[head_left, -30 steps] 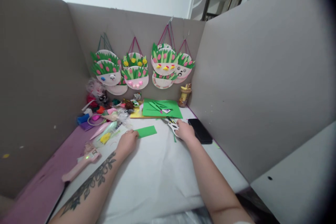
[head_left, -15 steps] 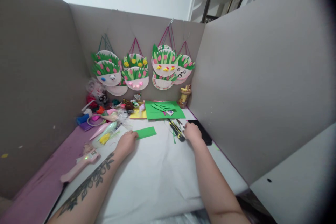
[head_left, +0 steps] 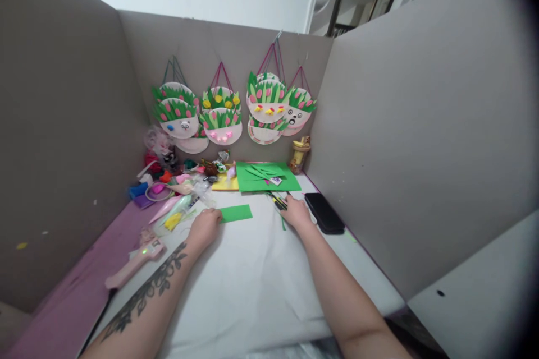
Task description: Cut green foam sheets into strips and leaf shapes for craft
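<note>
My left hand (head_left: 205, 227) rests on the white table cover (head_left: 252, 286) and pinches the left end of a small green paper rectangle (head_left: 236, 213) that lies flat. My right hand (head_left: 297, 213) is to the right of that paper. Its fingers are closed over the near end of a black and yellow cutter (head_left: 277, 201), whose tip points away towards the back. A thin green paper strip (head_left: 283, 224) lies just left of my right wrist.
A black phone (head_left: 324, 212) lies right of my right hand by the grey partition. A large green sheet (head_left: 267, 176) with cut leaves, a yellow sheet (head_left: 222, 183), a jar (head_left: 299, 155) and craft clutter (head_left: 168, 179) line the back. A pink glue gun (head_left: 135, 262) lies left. Paper-plate crafts (head_left: 219, 118) hang on the back wall.
My right hand left the white-handled scissors, swung right towards the phone, then came back left onto the black and yellow cutter. My left hand stayed on the green paper.
</note>
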`<state>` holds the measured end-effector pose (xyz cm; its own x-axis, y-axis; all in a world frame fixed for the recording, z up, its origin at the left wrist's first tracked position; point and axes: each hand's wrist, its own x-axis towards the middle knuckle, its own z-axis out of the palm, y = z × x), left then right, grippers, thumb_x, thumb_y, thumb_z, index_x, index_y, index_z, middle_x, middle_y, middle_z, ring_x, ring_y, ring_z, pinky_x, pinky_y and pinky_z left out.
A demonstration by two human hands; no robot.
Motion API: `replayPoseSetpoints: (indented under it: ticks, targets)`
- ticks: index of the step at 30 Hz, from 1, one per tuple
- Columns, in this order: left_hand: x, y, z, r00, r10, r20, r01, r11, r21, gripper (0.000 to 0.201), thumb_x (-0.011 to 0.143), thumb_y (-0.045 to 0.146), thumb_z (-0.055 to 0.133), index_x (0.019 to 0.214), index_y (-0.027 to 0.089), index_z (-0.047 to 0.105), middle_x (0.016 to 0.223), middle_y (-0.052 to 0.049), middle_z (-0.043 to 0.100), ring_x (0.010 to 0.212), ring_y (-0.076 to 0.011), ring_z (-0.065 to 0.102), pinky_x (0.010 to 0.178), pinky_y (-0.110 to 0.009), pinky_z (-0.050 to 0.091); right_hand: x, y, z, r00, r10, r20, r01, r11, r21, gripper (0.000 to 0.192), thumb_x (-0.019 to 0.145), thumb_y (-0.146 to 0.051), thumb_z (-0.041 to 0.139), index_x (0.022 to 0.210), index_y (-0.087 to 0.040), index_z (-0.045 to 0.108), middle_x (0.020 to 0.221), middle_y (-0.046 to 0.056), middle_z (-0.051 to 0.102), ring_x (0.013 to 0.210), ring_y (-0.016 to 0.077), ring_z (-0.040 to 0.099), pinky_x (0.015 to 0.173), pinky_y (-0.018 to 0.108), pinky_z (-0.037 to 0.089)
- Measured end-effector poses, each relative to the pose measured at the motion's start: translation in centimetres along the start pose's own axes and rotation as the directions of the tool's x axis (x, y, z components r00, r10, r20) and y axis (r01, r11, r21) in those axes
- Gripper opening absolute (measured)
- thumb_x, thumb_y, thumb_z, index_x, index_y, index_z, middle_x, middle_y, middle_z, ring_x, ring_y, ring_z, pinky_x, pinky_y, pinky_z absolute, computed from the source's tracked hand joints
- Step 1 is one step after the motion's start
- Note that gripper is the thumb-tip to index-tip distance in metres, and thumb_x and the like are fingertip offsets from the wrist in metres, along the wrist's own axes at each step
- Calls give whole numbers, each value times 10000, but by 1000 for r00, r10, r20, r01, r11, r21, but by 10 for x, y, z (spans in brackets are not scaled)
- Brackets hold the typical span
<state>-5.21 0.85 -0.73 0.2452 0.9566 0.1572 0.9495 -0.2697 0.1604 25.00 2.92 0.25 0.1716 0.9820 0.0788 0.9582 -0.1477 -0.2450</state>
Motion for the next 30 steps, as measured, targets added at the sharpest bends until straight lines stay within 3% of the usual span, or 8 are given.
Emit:
replayPoseSetpoints:
  ticks: [2,4,7,9,12,15,18,30]
  targets:
    - [0,1,1,1000,-6,-5,6,1000,-10,233,849,151,416,825,170,647,857,-80,643,859,-198,569,769,-281,387,-1,4,-3,999,21,-29,-17,990,140,365,678,-273,637,1028,-178,590,893,115,661,916,266,589,723,315,417]
    - [-1,1,2,1000,-12,-10,12,1000,-18,236,846,153,414,824,170,648,858,-79,641,857,-198,566,766,-283,387,-1,8,-6,1000,31,-1,-28,909,416,350,661,-284,634,992,-181,589,821,72,654,766,210,607,651,282,427]
    - [-1,3,1,1000,-21,-18,21,999,-29,245,849,163,407,820,169,650,853,-80,634,861,-205,558,764,-289,389,-3,11,-10,991,-8,131,-100,600,794,252,720,-339,549,901,-169,589,698,26,619,560,139,558,524,242,411]
    - [-1,3,2,999,-32,-28,30,998,-51,255,849,160,400,840,168,654,865,-82,625,870,-209,554,763,-292,395,-5,11,-13,987,-4,163,-139,496,857,226,726,-331,522,851,-158,599,656,24,603,536,133,545,501,236,406]
    - [0,3,5,999,-4,-39,-1,992,-126,300,829,108,386,929,169,663,922,-81,611,900,-198,550,787,-283,403,-11,7,-16,990,-126,61,35,642,766,281,663,-234,581,926,-160,649,777,42,652,670,155,593,612,246,446]
    - [2,3,9,991,132,-23,-134,977,-169,377,819,70,380,1025,190,671,973,-76,600,945,-190,531,853,-283,392,-17,0,-16,927,-375,10,321,806,498,401,641,-158,588,1032,-189,676,980,61,661,865,195,599,779,271,442]
    - [4,3,10,967,252,26,-246,958,-145,415,861,109,372,1120,254,663,1020,-69,584,967,-199,503,887,-303,371,-20,-4,-13,911,-412,26,398,893,212,419,651,-112,555,1043,-183,685,1063,93,634,940,219,580,845,291,415]
    - [11,10,9,946,267,182,-263,964,-45,408,943,368,296,1264,356,549,1059,-68,508,923,-210,481,802,-287,367,-17,2,-10,840,-514,172,510,857,71,500,739,-84,476,1175,-271,636,1106,70,608,1021,213,529,860,289,359]
